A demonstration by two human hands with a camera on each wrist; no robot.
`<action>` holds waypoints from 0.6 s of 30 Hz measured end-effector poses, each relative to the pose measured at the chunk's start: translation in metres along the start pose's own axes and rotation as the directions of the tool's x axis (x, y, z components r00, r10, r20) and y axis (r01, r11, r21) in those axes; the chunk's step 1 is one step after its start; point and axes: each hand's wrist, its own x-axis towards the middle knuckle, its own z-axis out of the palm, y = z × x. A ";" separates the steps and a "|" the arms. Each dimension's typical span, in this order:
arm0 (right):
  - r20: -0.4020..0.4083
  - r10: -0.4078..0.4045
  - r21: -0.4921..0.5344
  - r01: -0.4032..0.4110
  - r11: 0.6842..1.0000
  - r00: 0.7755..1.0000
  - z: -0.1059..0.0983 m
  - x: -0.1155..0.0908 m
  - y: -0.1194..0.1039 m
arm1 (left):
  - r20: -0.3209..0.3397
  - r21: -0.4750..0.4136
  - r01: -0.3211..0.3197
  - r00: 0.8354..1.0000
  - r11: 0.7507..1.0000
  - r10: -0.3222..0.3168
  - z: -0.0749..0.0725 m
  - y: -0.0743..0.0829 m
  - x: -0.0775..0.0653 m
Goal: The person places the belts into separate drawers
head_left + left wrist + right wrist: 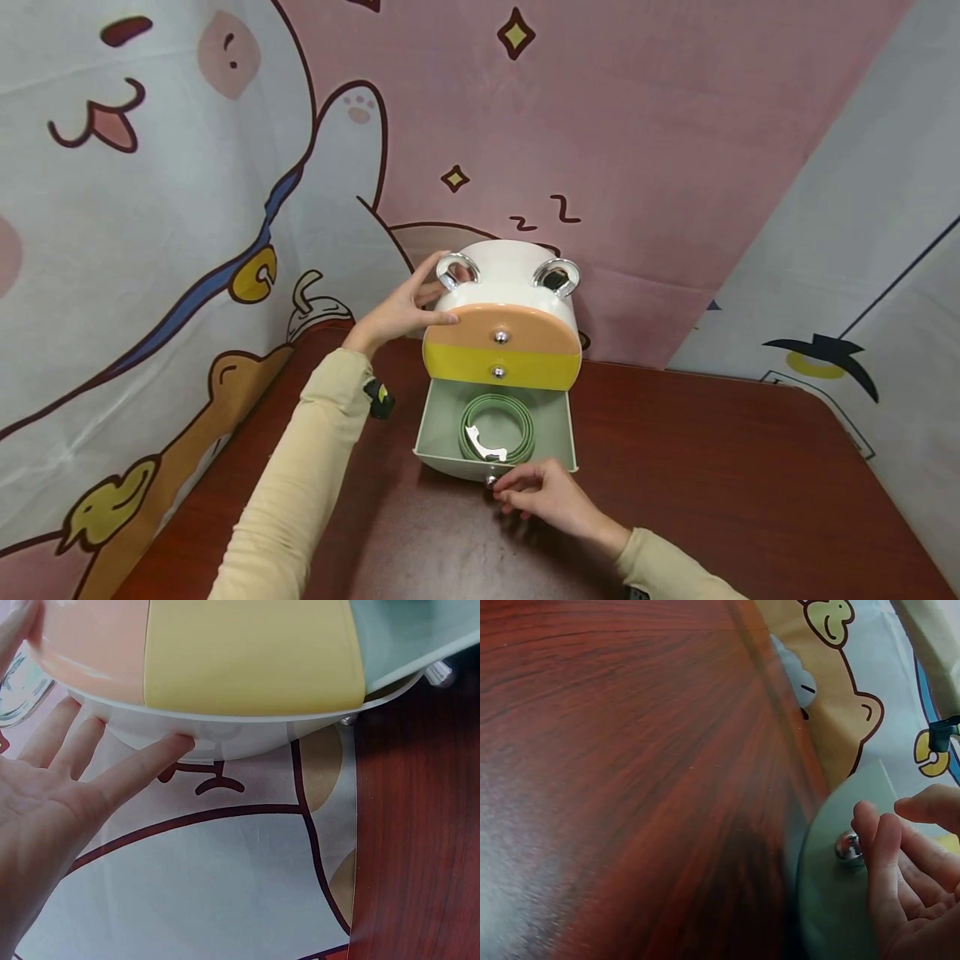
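A small chest of drawers (510,275) with a white rounded shell and two silver rings on top stands on the table. Its orange drawer (465,329) and yellow drawer (457,360) are closed; the green bottom drawer (431,433) is pulled out. Inside it lies a coiled green strap (528,429) with a silver metal piece (480,448). My left hand (405,310) rests on the chest's left side, fingers spread, thumb at the orange front. My right hand (551,497) has its loosely bent fingertips beside the green drawer's silver knob (848,847), which shows uncovered.
The dark red wooden table (697,467) extends to both sides of the chest. Behind it hangs a cartoon-printed cloth (637,150), close to the chest's back. A dark device (379,398) sits at my left wrist.
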 end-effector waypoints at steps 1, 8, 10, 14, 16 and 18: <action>-0.001 0.002 -0.002 -0.002 1.000 1.000 0.000 -0.001 0.001 | 0.001 -0.001 0.000 1.000 1.000 0.000 0.000 0.000 0.000; -0.014 0.010 -0.002 -0.010 1.000 1.000 0.003 -0.002 0.006 | -0.002 -0.005 -0.013 1.000 1.000 0.013 -0.001 -0.002 0.002; -0.021 0.011 0.000 -0.011 1.000 1.000 0.004 -0.002 0.007 | -0.004 -0.005 -0.016 1.000 1.000 0.015 -0.001 -0.002 0.002; -0.026 0.027 0.003 -0.027 1.000 0.999 0.006 -0.004 0.011 | -0.003 -0.001 -0.011 1.000 1.000 0.011 -0.001 -0.002 0.001; -0.026 0.047 0.016 -0.046 0.999 0.999 0.007 -0.005 0.013 | -0.003 0.001 -0.008 1.000 1.000 0.008 -0.002 -0.003 0.001; -0.027 0.065 0.025 -0.065 0.998 0.997 0.007 -0.005 0.017 | -0.001 0.000 -0.009 1.000 1.000 0.009 -0.001 -0.003 0.001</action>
